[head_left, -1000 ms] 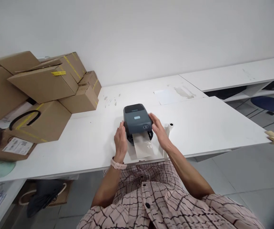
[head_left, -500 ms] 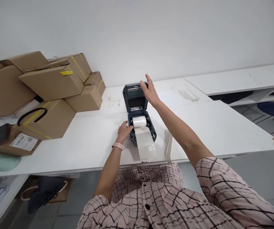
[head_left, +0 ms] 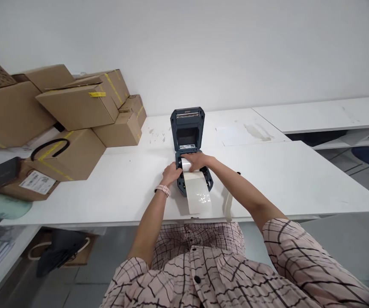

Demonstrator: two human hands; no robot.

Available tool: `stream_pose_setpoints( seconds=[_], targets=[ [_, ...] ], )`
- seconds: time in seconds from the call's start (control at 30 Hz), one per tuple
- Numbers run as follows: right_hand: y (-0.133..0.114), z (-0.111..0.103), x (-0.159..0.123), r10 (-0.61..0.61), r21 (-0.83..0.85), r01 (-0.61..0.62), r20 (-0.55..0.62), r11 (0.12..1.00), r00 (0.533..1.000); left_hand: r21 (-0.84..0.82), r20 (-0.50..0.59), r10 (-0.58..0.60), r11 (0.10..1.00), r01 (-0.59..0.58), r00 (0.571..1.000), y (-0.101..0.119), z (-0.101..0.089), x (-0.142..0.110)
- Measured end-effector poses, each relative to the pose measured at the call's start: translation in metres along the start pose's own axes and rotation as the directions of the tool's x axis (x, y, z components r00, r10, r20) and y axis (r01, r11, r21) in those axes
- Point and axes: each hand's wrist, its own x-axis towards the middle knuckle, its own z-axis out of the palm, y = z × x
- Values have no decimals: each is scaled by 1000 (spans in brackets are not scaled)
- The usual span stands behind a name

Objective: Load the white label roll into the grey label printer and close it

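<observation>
A dark label printer [head_left: 187, 132] stands on the white table with its lid tipped up and back. Inside its base sits a white label roll [head_left: 186, 165], and a wide strip of labels [head_left: 199, 194] runs from it toward the table's front edge. My right hand [head_left: 197, 161] lies over the roll, its fingers curled around it and covering much of it. At the printer's left side, my left hand [head_left: 171, 174] is closed on the base's edge, thumb beside the roll. A thin curled paper strip [head_left: 228, 205] hangs at the table edge.
Cardboard boxes [head_left: 78, 107] are stacked on the left, with a black strap [head_left: 51, 145] and a dark flat case [head_left: 6, 171] nearby. A green roll [head_left: 4, 203] lies at the left edge. A white wall rises behind the table [head_left: 123, 192].
My right hand has come down from the raised lid onto the label roll. My left hand stays at the printer's left side. The view has shifted slightly.
</observation>
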Motion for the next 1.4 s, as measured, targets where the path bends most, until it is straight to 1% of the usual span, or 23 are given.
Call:
stream_pose_setpoints(
  seconds=[0.07,0.1,0.17,0.2,0.27,0.33,0.37,0.43,0.5,0.6,0.7,0.8,0.87,0.93,1.0,1.07,1.1,1.17,1.2,1.27,1.3,1.33,1.4],
  targets=[
    [3,0,7,6,16,-6,12,1000,1000,-8,-5,-3,1000,3,1000,0,1,-2],
    [5,-1,5,-17,55,16,3,998,1000,-15,-9,-2,1000,2,1000,-1,1,-3],
    [11,-7,-6,-103,198,107,-30,974,994,-31,-17,4,1000,-4,1000,-1,2,-4],
    [15,-12,-16,-159,289,169,-58,942,986,-40,-20,8,999,-9,1000,-1,2,-5],
    [25,-25,-43,-247,453,286,-145,844,958,-57,-28,16,998,-18,999,-2,3,-5],
    [39,-37,-72,-265,544,373,-268,752,926,-73,-37,22,997,-25,999,-4,4,-6],
    [48,-42,-85,-239,569,396,-333,721,912,-81,-41,23,996,-27,999,-4,4,-6],
    [68,-46,-104,-120,609,392,-437,689,891,-95,-43,22,995,-26,999,-6,5,-5],
    [90,-41,-112,26,658,343,-483,670,875,-108,-43,17,994,-22,999,-7,7,-4],
    [118,-15,-106,184,709,253,-478,658,859,-123,-53,14,992,-21,998,-8,8,-3],
    [130,16,-89,274,737,160,-432,657,859,-120,-64,6,993,-14,998,-9,9,-3],
    [133,36,-80,317,750,104,-395,653,862,-115,-62,8,993,-15,998,-9,8,-3],
    [135,43,-87,328,765,92,-378,637,866,-128,-56,22,991,-29,998,-10,8,-3],
    [140,47,-106,343,815,108,-355,569,870,-148,-53,36,988,-44,998,-11,8,-3],
    [145,55,-134,352,864,160,-355,478,866,-166,-56,36,985,-45,998,-13,9,-2],
    [146,67,-162,334,880,207,-366,428,869,-172,-59,24,984,-34,998,-14,10,0],
    [144,74,-175,305,877,209,-360,432,882,-175,-59,16,984,-26,998,-14,11,0],
    [136,85,-191,229,858,170,-312,485,922,-184,-63,9,983,-20,998,-14,12,1],
    [131,87,-196,195,844,147,-283,516,939,-192,-66,9,981,-22,998,-15,12,1],
    [117,80,-198,152,822,129,-253,555,956,-218,-71,19,975,-34,997,-15,14,1],
    [109,71,-196,119,818,154,-261,554,958,-235,-75,26,971,-43,997,-16,14,1],
    [100,58,-192,67,816,203,-283,541,957,-251,-77,32,967,-51,996,-16,15,1],
    [78,24,-176,-93,788,326,-327,523,940,-273,-81,39,960,-60,996,-17,16,2]
  ],
)
